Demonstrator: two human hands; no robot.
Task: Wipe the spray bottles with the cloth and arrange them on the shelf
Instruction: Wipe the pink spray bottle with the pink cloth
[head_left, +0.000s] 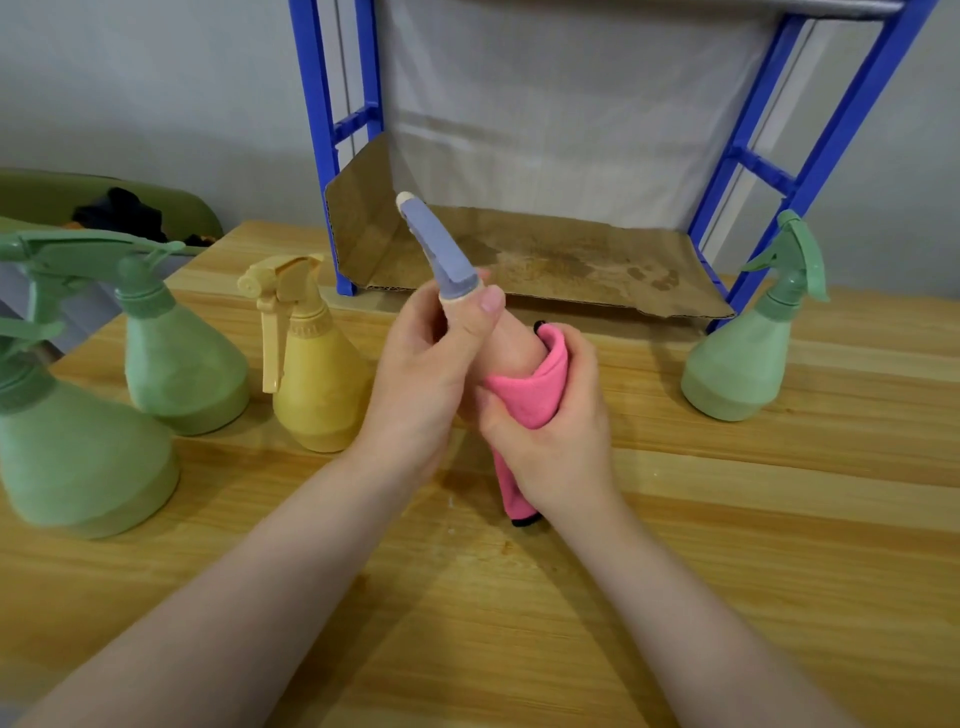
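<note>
Far left on the bench (727, 571): two green spray bottles, big one (78, 441) nearest the edge, second (176, 353) just behind it. Yellow bottle (311, 364) next to them, upright, looks untouched.

Centre: left hand (431, 374) wrapped round the neck of a peach bottle with a blue trigger head (441, 249), thumb up along the collar, nozzle tilted away toward the shelf. Right hand (550, 415) closed round the pink cloth (535, 384), which is cupped over the bottle's body; the cloth tail hangs down to the bench.

Judgement: wipe in progress on this one. To do it well, keep the neck grip firm, rotate the bottle inside the cloth rather than scrubbing one face, then cover the base and trigger head.

Behind: blue shelf (810, 156), cardboard liner (545, 260) on the bottom tier, no bottles on it.

Far right: third green bottle (743, 358) on the bench beside the shelf leg.
</note>
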